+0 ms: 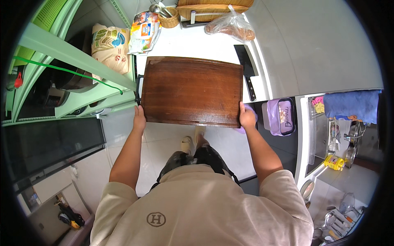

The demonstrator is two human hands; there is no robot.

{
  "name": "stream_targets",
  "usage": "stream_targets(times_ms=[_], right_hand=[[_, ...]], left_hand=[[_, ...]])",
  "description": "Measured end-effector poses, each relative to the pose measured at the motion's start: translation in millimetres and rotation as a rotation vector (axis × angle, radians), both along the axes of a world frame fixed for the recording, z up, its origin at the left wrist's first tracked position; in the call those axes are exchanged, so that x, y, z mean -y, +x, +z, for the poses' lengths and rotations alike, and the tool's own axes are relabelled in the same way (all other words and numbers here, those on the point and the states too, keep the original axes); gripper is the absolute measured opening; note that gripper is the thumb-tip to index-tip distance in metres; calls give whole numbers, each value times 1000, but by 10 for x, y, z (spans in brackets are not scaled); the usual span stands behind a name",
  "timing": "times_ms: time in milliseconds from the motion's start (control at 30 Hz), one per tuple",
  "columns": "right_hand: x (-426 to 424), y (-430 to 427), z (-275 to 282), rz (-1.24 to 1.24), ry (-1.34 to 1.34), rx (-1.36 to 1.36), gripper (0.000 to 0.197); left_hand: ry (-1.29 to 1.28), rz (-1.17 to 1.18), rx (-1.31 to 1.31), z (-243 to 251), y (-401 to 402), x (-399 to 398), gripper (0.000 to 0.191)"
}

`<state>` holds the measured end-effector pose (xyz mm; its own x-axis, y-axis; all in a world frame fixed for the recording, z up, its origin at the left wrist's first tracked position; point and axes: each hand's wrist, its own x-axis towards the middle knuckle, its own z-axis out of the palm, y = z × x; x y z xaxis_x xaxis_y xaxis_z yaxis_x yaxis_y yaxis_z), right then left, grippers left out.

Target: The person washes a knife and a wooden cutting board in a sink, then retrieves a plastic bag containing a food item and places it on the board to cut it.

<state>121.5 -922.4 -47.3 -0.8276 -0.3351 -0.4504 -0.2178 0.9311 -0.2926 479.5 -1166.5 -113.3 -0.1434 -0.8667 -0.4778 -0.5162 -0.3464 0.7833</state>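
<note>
A dark brown wooden cutting board [192, 90] with a groove near its edge lies across the middle of the view. My left hand [139, 118] grips its near left corner, and my right hand [247, 116] grips its near right corner. The board's near part juts out over the floor, while its far part is above a white countertop [187, 46]. Whether the board rests on the counter or is held just above it, I cannot tell. A black knife blade or similar flat dark item [245, 60] shows just past the board's far right corner.
Behind the board are a bag of bread [231, 27], a wicker basket of utensils [169, 21] and printed packages [144, 32]. A green shelf rack [77, 57] stands close on the left. A purple-lined bin [278, 117] hangs at the right, near a sink area with a yellow bottle [334, 162].
</note>
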Motion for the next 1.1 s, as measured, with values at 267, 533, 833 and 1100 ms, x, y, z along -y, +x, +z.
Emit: stream_targets(times_ms=[267, 533, 833, 1100], right_hand=[[102, 205, -109, -59, -287, 16, 70], [-871, 524, 137, -220, -346, 6, 69], [-2533, 368, 781, -474, -418, -68, 70], [-4277, -228, 1252, -742, -464, -207, 73]], left_hand=[[162, -3, -135, -54, 446, -30, 58], [240, -92, -83, 993, 298, -634, 50], [229, -616, -283, 1618, -733, -1166, 57], [463, -776, -522, 2009, -2201, -2482, 48]])
